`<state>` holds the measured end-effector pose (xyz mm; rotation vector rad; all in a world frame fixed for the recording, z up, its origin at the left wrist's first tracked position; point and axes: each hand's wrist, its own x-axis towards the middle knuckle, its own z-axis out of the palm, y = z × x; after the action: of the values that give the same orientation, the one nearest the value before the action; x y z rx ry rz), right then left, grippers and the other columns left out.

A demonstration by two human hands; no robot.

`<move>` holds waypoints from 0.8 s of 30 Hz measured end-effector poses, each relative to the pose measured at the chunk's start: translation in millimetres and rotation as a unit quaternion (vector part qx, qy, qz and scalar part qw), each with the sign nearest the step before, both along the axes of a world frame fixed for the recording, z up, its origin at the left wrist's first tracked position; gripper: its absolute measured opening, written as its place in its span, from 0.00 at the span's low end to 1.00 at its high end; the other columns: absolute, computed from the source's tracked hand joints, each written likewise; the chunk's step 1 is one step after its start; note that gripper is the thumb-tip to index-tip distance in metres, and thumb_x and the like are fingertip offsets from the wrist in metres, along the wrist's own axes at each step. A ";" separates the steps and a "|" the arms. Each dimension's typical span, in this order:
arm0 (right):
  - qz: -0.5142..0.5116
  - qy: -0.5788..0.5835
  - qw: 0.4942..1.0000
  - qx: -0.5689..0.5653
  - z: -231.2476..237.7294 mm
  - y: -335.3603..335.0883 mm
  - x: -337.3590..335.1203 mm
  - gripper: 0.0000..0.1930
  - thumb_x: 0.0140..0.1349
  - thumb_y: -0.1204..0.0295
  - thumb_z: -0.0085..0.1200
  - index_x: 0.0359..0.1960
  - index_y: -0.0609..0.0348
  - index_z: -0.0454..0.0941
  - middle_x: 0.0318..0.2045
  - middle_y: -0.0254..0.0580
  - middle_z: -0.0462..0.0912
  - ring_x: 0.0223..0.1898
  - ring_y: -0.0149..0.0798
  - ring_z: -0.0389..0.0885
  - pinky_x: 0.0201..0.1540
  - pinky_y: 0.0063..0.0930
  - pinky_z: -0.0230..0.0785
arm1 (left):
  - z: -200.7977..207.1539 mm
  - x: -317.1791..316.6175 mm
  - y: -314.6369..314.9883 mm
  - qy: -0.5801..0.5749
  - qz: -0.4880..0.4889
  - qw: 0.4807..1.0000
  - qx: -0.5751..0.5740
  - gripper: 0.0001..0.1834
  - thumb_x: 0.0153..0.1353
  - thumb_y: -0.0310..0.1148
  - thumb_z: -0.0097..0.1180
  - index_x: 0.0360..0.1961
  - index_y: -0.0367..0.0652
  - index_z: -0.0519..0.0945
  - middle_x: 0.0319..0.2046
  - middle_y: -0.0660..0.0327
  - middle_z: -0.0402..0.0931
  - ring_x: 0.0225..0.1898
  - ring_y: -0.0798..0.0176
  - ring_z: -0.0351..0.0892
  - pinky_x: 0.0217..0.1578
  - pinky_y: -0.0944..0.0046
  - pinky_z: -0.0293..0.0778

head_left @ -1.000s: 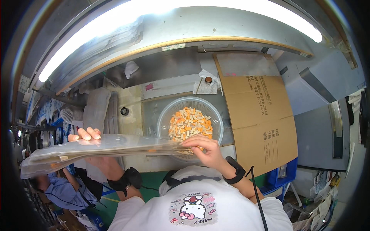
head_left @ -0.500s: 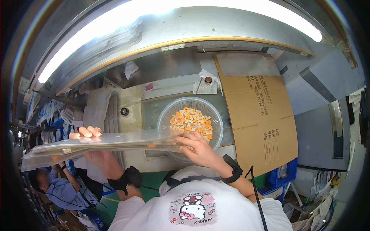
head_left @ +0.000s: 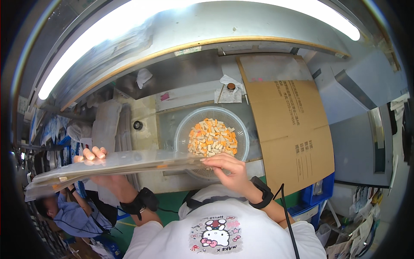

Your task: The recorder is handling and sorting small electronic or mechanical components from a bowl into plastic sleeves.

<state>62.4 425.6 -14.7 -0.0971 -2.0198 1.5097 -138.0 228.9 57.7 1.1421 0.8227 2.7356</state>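
A stack of clear, bendy plastic sheets (head_left: 129, 163) is held almost level across my front, its right end over the near part of a round basket (head_left: 247, 140). My left hand (head_left: 94, 154) grips the stack toward its left end, fingertips over the far edge and palm underneath. At the right end my right hand (head_left: 228, 170) pinches the sheets' edge between thumb and fingers. A few small orange and cream pieces show between or on the sheets. Many more such small blocks (head_left: 213, 136) lie in the perforated, pale blue basket, whose near side the sheets partly hide.
Flattened cardboard (head_left: 280, 112) covers the bench's right side. Behind the basket, a small brown-topped jar (head_left: 231, 86) stands on white paper. A black ring-shaped item (head_left: 138, 125) and stacked plastic sheets (head_left: 105, 125) lie left. Another person (head_left: 82, 216) sits at lower left.
My right hand has shifted a little right and lower, its fingers now gathered at the sheets' end. The stack's left end has dipped slightly, with my left hand moving along with it.
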 end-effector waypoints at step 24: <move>0.092 -0.217 0.965 -0.113 -8.1 -6.1 -5.0 0.14 0.50 0.73 0.42 0.38 0.65 0.68 0.28 0.47 0.75 0.24 0.38 0.73 0.31 0.24 0.65 | 1.0 7.0 3.1 0.015 -0.033 0.999 0.005 0.09 0.56 0.33 0.38 0.32 0.38 0.66 0.23 0.56 0.62 0.26 0.59 0.64 0.37 0.62 0.66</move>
<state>57.5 419.5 -22.7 -0.3704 -2.2265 1.9741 -131.0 231.9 58.7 1.1931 0.7614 2.6786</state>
